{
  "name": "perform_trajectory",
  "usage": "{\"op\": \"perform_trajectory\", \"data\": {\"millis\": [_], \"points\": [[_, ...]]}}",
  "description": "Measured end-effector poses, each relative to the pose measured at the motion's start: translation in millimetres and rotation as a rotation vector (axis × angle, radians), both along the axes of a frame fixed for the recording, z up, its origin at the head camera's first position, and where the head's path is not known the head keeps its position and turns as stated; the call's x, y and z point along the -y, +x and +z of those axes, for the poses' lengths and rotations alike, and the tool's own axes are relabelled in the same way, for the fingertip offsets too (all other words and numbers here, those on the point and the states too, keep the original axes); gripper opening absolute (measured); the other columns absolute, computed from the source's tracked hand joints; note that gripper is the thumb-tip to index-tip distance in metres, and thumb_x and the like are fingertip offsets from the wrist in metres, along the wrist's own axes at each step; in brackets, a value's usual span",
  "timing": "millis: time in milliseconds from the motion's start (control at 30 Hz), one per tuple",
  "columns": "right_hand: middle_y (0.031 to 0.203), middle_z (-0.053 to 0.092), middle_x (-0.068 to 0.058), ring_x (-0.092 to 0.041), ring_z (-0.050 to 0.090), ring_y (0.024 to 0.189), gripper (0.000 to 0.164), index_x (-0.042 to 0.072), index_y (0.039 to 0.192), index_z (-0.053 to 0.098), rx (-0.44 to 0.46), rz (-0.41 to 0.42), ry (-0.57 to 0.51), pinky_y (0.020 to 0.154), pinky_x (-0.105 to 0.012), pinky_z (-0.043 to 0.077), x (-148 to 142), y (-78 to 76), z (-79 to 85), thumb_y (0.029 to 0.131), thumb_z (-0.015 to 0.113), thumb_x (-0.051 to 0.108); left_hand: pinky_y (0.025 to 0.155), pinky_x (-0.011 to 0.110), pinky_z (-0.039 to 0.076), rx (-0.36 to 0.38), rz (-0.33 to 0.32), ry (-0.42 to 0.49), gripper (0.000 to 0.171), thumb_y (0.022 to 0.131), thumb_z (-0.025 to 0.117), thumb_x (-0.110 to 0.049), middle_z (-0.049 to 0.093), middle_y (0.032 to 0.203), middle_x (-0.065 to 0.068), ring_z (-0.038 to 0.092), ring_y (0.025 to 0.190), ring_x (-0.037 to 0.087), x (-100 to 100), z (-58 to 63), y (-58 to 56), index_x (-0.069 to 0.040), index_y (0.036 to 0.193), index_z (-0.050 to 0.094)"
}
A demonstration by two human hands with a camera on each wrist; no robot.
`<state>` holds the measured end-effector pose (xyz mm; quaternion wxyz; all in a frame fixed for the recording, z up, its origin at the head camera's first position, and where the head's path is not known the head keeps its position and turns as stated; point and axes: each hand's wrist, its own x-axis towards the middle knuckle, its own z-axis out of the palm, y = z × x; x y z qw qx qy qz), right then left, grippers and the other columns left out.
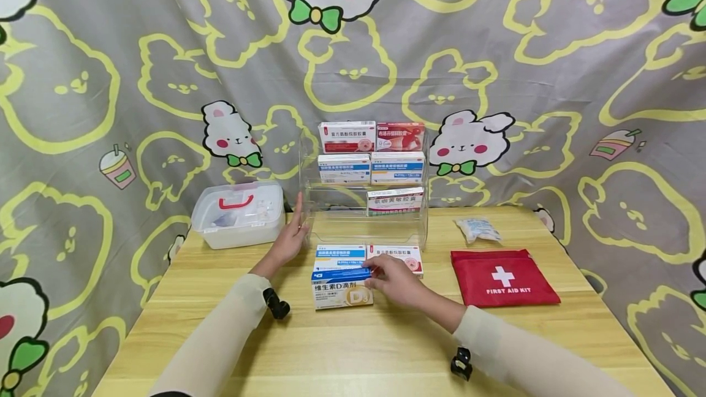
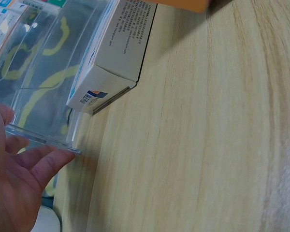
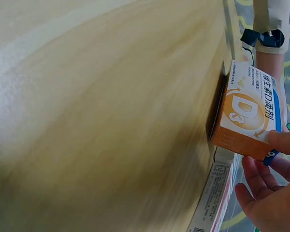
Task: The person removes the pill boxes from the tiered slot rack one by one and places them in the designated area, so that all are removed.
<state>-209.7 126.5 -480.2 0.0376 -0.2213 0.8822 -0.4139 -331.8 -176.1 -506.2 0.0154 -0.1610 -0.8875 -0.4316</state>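
My right hand [image 1: 393,280] pinches a vitamin D drops box [image 1: 342,294], blue-topped with an orange D3 mark, by its upper right corner. The thumb lies on the box's front in the right wrist view. Whether the box touches the table cannot be told. Behind it, a blue-and-white medicine box [image 1: 339,256] and a red-and-white medicine box [image 1: 410,257] stand at the front of a clear tiered rack [image 1: 364,225]. My left hand [image 1: 289,242] rests against the rack's left side, one finger extended upward; its fingertips touch the clear edge in the left wrist view.
Several medicine boxes [image 1: 398,167] fill the upper tiers. A lidded plastic case [image 1: 237,234] with a red handle stands left of the rack. On the right lie a red first aid pouch [image 1: 504,293] and a small clear packet [image 1: 477,230]. A patterned curtain hangs behind the wooden table [image 1: 309,354].
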Motion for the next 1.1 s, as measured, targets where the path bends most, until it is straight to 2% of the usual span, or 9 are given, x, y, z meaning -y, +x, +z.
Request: {"op": "perform_trajectory", "data": {"millis": [133,300,600,833,1100], "points": [[0.104,0.067,0.001,-0.014,0.064,0.096,0.031,0.007,0.124,0.071,-0.018,0.008,0.02,0.089,-0.032,0.056,0.4,2.2,-0.8,0.094,0.075,0.012,0.117,0.066,0.026,-0.01,0.001,-0.001,0.082,0.112,0.041,-0.02,0.006,0.173,0.014,0.029,0.15,0.048,-0.1,0.1,-0.1,-0.043,0.161,-0.019],[0.111,0.069,0.0,-0.015,0.064,0.1,0.03,0.011,0.127,0.071,-0.06,0.001,0.025,0.09,-0.037,0.056,1.9,3.1,-5.3,0.097,0.072,0.011,0.116,0.065,0.03,-0.012,0.002,0.006,0.082,0.112,0.042,-0.02,0.006,0.173,0.011,0.028,0.151,0.046,-0.7,1.5,0.4,-0.048,0.16,-0.019],[0.111,0.066,-0.002,-0.012,0.059,0.095,0.031,0.009,0.124,0.073,-0.095,-0.037,0.016,0.085,-0.03,0.054,9.4,3.9,-16.8,0.094,0.077,0.015,0.113,0.065,0.036,-0.019,-0.005,0.015,0.081,0.112,0.042,-0.02,0.008,0.173,0.012,0.028,0.151,0.045,-0.7,2.1,1.0,-0.047,0.161,-0.018],[0.112,0.067,-0.002,-0.011,0.058,0.094,0.031,0.008,0.125,0.073,-0.118,-0.042,0.054,0.083,-0.031,0.053,13.1,2.2,-17.6,0.095,0.076,0.015,0.116,0.065,0.031,-0.019,-0.009,0.013,0.081,0.112,0.041,-0.021,0.005,0.173,0.011,0.027,0.151,0.045,-0.3,1.2,0.5,-0.048,0.16,-0.018],[0.11,0.067,-0.001,-0.013,0.056,0.093,0.031,0.007,0.129,0.072,-0.132,-0.008,0.099,0.08,-0.031,0.049,13.2,-0.4,-17.1,0.098,0.071,0.013,0.116,0.065,0.031,-0.023,-0.001,0.002,0.08,0.112,0.041,-0.021,0.012,0.171,0.016,0.03,0.15,0.045,0.5,0.9,0.3,-0.048,0.16,-0.018]]}}
